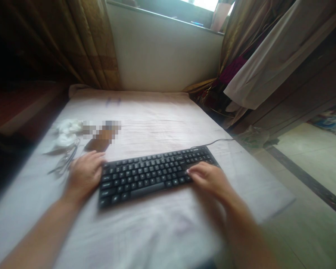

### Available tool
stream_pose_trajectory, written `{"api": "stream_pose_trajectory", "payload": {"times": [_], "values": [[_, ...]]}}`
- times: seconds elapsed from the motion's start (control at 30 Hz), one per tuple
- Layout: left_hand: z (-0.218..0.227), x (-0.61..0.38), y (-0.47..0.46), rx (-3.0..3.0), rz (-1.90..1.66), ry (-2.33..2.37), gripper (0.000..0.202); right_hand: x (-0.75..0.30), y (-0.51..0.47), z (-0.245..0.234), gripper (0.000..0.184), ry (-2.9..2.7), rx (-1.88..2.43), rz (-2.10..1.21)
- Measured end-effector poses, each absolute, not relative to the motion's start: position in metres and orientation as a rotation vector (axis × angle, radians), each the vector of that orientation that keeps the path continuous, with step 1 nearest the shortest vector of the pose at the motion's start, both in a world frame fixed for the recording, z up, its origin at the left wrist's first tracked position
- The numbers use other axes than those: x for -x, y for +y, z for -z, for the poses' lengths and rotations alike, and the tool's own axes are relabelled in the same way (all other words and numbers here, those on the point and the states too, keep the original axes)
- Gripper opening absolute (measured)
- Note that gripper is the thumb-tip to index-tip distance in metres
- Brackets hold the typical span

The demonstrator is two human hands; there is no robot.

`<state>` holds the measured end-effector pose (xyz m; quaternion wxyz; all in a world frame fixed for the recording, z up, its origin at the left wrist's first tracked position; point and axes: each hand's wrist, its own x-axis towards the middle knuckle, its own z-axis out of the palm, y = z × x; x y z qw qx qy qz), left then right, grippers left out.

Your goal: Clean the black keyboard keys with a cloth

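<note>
A black keyboard (145, 175) lies at a slant on the bed, its cable (212, 142) running off the far right. My left hand (86, 170) is at the keyboard's left end, thumb side against the edge and fingers reaching past the far left corner. Over the number pad rests my right hand (207, 177). Its fingers are curled and pressed together, with the tips on the keys; whatever they hold, if anything, is hidden. Just beyond my left fingertips is a flat brown object (97, 142), partly blurred out.
White crumpled material (67, 130) and a thin, tangled cord-like item (67, 160) lie left on the pale bedsheet (156, 116). Curtains (92, 41) flank the low wall (168, 52) under the window. Tiled floor (310, 175) shows beyond the bed's right edge.
</note>
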<state>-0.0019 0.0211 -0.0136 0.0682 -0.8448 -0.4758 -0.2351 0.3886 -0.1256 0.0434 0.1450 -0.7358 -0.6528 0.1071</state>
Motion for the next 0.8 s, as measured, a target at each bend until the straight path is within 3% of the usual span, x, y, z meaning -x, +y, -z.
{"api": "stream_pose_trajectory", "payload": {"times": [0.23,0.57,0.8], "values": [[0.014,0.002,0.021,2.556,0.717,-1.476,0.029,-0.384,-0.125,-0.05,0.021,-1.899,2.018,-0.182],[0.013,0.002,0.021,2.589,0.737,-1.498,0.03,-0.347,-0.116,-0.048,0.019,-2.037,1.992,-0.303],[0.015,0.003,0.021,2.567,0.724,-1.475,0.03,-0.39,-0.121,-0.061,0.019,-1.746,1.909,-0.238]]}}
